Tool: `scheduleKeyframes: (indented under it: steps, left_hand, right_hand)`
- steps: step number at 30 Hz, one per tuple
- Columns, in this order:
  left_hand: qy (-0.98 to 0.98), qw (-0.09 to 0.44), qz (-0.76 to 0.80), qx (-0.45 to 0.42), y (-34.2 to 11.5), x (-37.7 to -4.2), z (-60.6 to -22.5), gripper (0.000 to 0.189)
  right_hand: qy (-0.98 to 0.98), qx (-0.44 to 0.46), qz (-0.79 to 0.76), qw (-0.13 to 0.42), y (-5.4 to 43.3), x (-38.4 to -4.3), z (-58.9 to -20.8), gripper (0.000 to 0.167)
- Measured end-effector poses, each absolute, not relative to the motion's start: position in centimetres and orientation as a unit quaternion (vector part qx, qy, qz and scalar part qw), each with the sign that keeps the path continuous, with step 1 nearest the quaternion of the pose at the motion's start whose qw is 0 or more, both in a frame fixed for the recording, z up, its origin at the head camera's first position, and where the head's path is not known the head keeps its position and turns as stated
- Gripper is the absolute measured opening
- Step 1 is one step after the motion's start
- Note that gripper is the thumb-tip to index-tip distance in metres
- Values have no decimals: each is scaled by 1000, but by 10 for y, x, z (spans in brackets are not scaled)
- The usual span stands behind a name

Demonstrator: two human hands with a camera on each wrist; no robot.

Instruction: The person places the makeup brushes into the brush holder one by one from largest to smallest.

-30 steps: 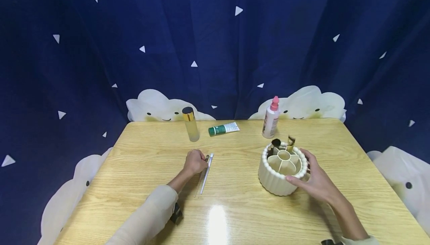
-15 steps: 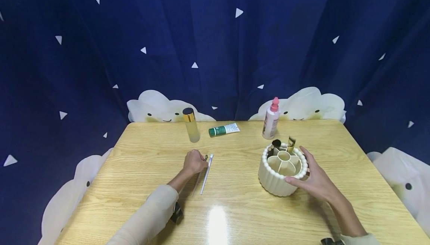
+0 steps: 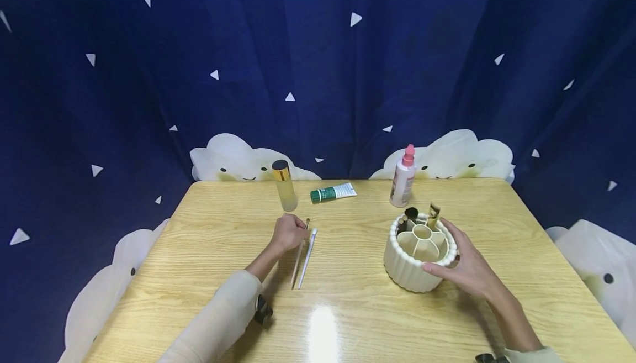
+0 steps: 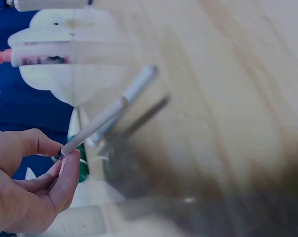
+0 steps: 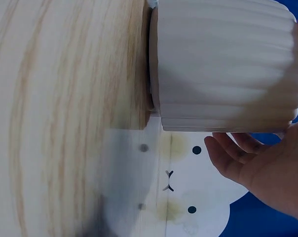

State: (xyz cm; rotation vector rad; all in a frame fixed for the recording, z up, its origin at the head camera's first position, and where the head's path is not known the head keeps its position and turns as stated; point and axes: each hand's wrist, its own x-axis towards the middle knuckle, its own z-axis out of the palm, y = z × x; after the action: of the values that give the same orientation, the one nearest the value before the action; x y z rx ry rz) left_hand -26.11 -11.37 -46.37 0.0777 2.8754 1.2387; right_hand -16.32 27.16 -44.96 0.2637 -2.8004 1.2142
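Note:
Thumb and fingertips of my left hand pinch a slim makeup brush near its bristle end. In the left wrist view the pinched brush slants away from the fingers, its dark tip mostly hidden by them. Just right of it, a pale makeup brush lies on the table. My right hand grips the side of a round cream organizer, thumb at the front rim and fingers behind. In the right wrist view the organizer's ribbed wall fills the top right.
Brushes and a gold tube stand in the organizer's rear compartments. Along the back are a gold-collared bottle, a green and white squeeze tube and a pink-capped bottle. A dark blue curtain hangs behind the wooden table.
My left hand has shifted up slightly, and the slim brush it pinches now shows its bristle tip above the fingers. The right hand stays on the organizer.

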Motion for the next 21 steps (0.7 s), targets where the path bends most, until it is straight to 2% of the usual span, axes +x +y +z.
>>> scheduleKeyframes:
  steps: [8, 21]
  left_hand:
    - [866, 30, 498, 40, -94, -259, -443, 14]
    - [801, 28, 596, 46, -59, -254, -422, 18]
  right_hand:
    - [-917, 64, 393, 24, 271, -162, -450, 110]
    - [-913, 68, 400, 27, 270, -162, -450, 110]
